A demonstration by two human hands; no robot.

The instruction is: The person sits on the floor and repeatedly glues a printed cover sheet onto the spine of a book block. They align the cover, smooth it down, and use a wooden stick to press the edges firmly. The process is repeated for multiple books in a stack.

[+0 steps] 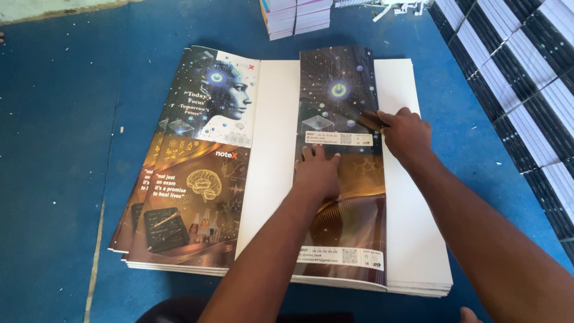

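Seen from above: both hands pressed on a folded cover sheet (339,173), dark and starry above, bronze below, lying lengthwise atop a white stack (412,239) in the middle of the blue tabletop (60,179). Left hand (317,173) flat, fingers spread, palm down at the sheet's middle. Right hand (405,133) at the sheet's right edge, fingers curled, pinching or pressing what looks like a small dark tool (369,119) against the fold, though too blurred to tell for certain. White strips of the stack bare on either side of the sheet. Just left, touching the stack, a fanned pile of printed covers (191,179), a face profile on the upper half, a brain drawing on the lower. Beyond, at the top edge, a short pile of trimmed books (296,17). Along the right, well apart from the hands, rows of black-and-white bundles (526,90), stacked edge-on.
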